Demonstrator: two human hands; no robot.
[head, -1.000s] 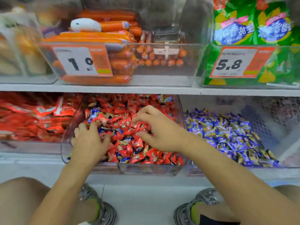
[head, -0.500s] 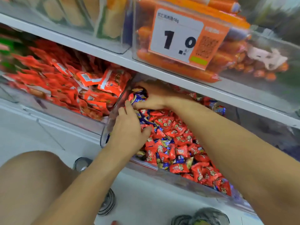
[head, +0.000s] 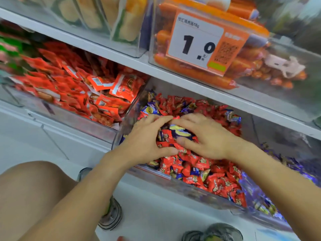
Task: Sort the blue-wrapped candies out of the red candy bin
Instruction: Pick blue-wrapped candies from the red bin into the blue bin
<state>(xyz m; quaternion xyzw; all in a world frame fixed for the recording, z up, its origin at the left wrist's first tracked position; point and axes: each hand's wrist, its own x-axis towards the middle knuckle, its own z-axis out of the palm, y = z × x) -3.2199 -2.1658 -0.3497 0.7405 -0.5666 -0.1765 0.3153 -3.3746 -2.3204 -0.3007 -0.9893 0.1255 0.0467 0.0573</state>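
We've got both hands cupped together in the red candy bin [head: 199, 193]: left hand [head: 147, 141] and right hand [head: 205, 136] gathering a blue-wrapped candy [head: 180, 132]. Plenty of blue ones are mixed in yet, so we're nowhere near finished.

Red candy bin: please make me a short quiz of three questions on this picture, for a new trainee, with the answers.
1. True or false: both hands are inside the red candy bin.
2. What lies between the left hand and the right hand?
A. a price tag
B. blue-wrapped candies among red ones
C. a sausage
3. Fill in: the price tag on the shelf above the bin reads ___.

Key: 1 true; 2 B; 3 1.0
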